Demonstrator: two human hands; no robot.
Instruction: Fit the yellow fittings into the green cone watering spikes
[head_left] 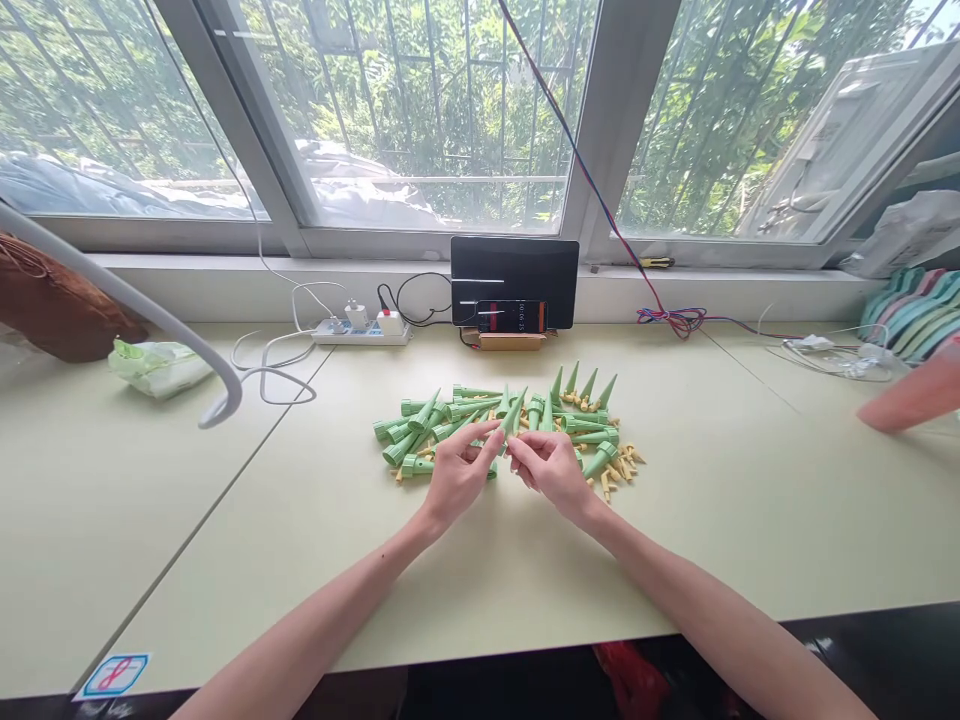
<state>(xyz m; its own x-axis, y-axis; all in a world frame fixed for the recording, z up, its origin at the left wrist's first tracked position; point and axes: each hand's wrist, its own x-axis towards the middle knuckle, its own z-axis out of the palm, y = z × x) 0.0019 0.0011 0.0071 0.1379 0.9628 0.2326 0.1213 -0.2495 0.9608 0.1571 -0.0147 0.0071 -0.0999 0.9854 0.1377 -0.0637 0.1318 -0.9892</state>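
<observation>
Fingers of both my hands, left (pixel 459 472) and right (pixel 551 466), pinch one green cone (pixel 514 412); four cones (pixel 583 385) stand finished, the pile (pixel 442 425) remains.

Between your left hand (pixel 459 475) and right hand (pixel 551 465) you hold a green cone (pixel 514 411) of smooth, matt plastic. The heap of green cones (pixel 435 425) near the far edge of the table (pixel 750 500) has the same dull moulded finish, and the small yellow pieces (pixel 619 465) among them look like plastic too. The table top is a pale green laminate, smooth with a faint sheen. Toward its far edge, the dark screen (pixel 514 275) is glossy, the power strip (pixel 363 331) is white shiny plastic, and the crumpled bag (pixel 157 364) toward the left edge looks like thin, glossy film.
</observation>
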